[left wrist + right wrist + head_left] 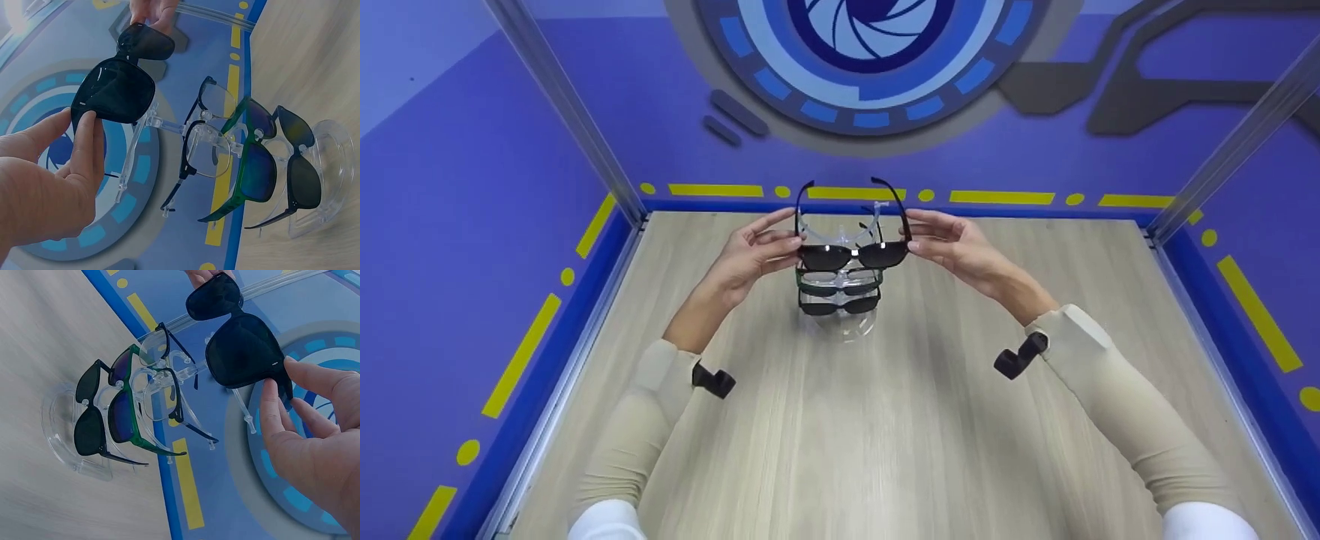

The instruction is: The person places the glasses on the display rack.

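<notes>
Black sunglasses (883, 255) are held level by both hands above a clear plastic eyewear stand (847, 330). My left hand (744, 259) pinches one temple near its hinge, and my right hand (960, 247) pinches the other the same way. The temples point away toward the back wall. In the left wrist view the sunglasses hover beside the stand's top arms, apart from the pairs below. Down the stand sit clear-lens glasses with dark frames (184, 149), green-framed sunglasses (260, 171) and, lowest, another dark pair of sunglasses (305, 180).
The stand is on a light wood-grain table (885, 450). Purple panels with yellow dashes rise at the left, right and back (1005, 169), joined by metal corner posts (577, 112). Each wrist carries a small black camera mount (1020, 356).
</notes>
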`<action>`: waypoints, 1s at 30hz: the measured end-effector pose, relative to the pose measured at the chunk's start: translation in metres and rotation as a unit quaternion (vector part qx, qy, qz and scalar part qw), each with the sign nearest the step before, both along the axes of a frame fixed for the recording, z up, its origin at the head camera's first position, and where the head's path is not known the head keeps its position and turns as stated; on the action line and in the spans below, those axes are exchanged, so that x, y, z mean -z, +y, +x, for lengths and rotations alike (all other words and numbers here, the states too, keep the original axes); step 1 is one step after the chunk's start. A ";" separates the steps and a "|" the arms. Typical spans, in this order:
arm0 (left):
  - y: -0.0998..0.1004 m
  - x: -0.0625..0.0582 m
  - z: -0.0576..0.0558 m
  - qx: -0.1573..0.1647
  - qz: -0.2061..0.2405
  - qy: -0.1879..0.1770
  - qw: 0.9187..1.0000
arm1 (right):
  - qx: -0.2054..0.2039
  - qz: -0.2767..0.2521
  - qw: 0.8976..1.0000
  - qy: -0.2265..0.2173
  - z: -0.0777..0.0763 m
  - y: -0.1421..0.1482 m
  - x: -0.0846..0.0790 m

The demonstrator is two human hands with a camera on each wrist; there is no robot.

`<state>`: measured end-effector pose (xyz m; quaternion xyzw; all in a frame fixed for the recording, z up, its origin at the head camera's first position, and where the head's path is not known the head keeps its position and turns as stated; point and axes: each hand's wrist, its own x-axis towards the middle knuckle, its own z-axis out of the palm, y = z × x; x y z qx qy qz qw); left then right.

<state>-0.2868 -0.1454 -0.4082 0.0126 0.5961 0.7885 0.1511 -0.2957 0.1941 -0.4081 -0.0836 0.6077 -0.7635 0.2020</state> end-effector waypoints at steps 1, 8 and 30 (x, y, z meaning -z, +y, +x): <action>0.000 0.000 -0.001 -0.001 0.001 -0.003 1.000 | 0.002 -0.002 1.000 -0.003 -0.001 -0.001 0.001; -0.005 0.004 -0.010 -0.009 0.015 -0.007 1.000 | 0.015 -0.016 1.000 -0.016 -0.008 -0.010 0.010; -0.013 0.022 -0.024 0.002 0.022 -0.006 1.000 | 0.061 -0.052 0.997 -0.021 -0.020 -0.026 0.023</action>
